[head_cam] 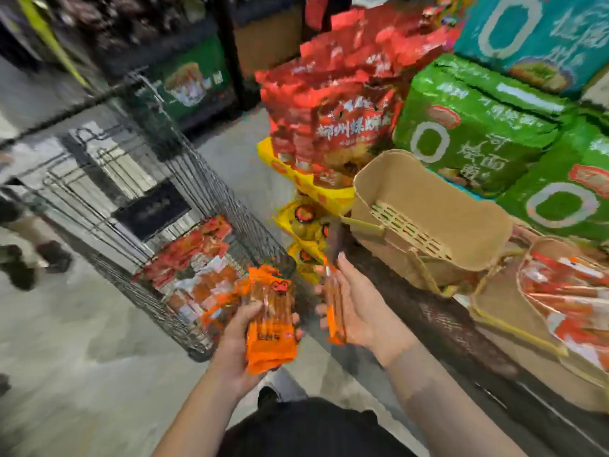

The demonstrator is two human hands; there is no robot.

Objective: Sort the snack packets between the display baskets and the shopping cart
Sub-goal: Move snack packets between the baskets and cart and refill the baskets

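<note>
My left hand (239, 338) grips a stack of orange snack packets (270, 324) just right of the wire shopping cart (158, 179). My right hand (354, 311) holds one orange packet (333, 305) edge-on, fingers curled round it. The cart's near corner holds a pile of orange and red packets (194, 268). To the right, an empty tan display basket (438, 212) stands on the shelf. A second tan basket (507, 324) at far right holds several orange-and-white packets (566, 291). The picture is blurred.
Red snack bags (333, 103) and green noodle packs (478, 120) are stacked behind the baskets. Yellow packs (306, 222) hang at the shelf end. A person's shoes (36, 258) stand on the grey floor at far left. A dark shelf edge (461, 328) runs below the baskets.
</note>
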